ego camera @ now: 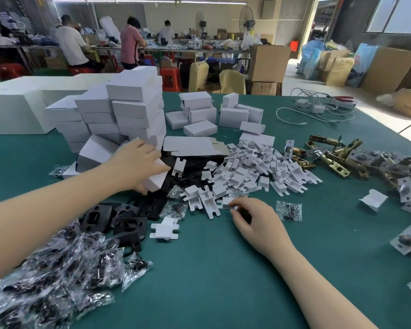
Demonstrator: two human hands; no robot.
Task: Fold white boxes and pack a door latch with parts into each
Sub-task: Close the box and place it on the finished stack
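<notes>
My left hand (138, 163) grips a folded white box (157, 178) at the foot of a tall stack of closed white boxes (128, 112). My right hand (254, 219) pinches a small white cardboard insert (228, 202) at the near edge of a heap of white inserts (252, 169). Flat unfolded box blanks (190, 146) lie behind the heap. Brass door latches (330, 155) lie at the right, black plates (119, 219) and bagged screw packs (57, 269) at the left.
A single screw bag (289, 210) lies right of my right hand, a loose insert (164, 231) between my arms. More small boxes (223, 112) stand behind. White cables and red pliers (323, 105) lie far right. People work at tables in the background.
</notes>
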